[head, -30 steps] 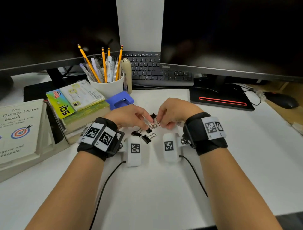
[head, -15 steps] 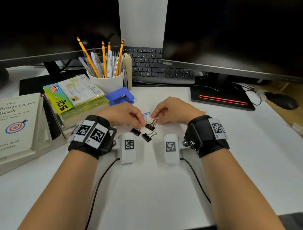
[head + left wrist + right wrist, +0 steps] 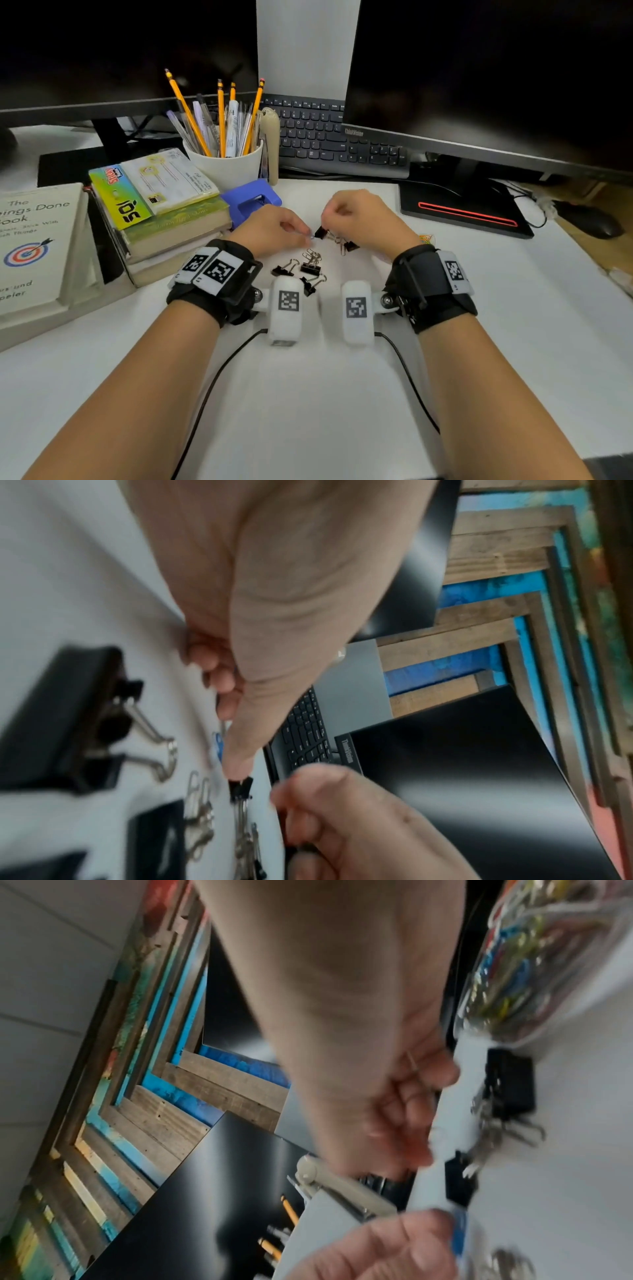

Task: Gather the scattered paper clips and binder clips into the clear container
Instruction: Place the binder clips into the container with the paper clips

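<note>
My left hand (image 3: pixel 306 236) pinches a blue paper clip (image 3: pixel 217 746) against the white desk, and its thumb tip touches a small black binder clip (image 3: pixel 240 788). That binder clip (image 3: pixel 321 233) sits right at the fingertips of my right hand (image 3: pixel 327 229). The right hand's fingers are curled, and a thin wire like a paper clip (image 3: pixel 413 1061) shows against them. More binder clips (image 3: pixel 311 264) lie just in front of both wrists, with another binder clip (image 3: pixel 350 246) under the right hand. The clear container (image 3: pixel 514 961), full of coloured clips, stands beside my right wrist.
A white cup of pencils (image 3: pixel 226 164), a blue hole punch (image 3: pixel 251 200) and a stack of books (image 3: pixel 161 212) stand to the left. A keyboard (image 3: pixel 329 137) and two monitors fill the back. A mouse (image 3: pixel 587 222) lies far right.
The blue paper clip lay bare between the fingertips half a second ago; my left fingers now cover it. The hands have edged slightly farther from me, and a black binder clip now sits at the right fingertips.
</note>
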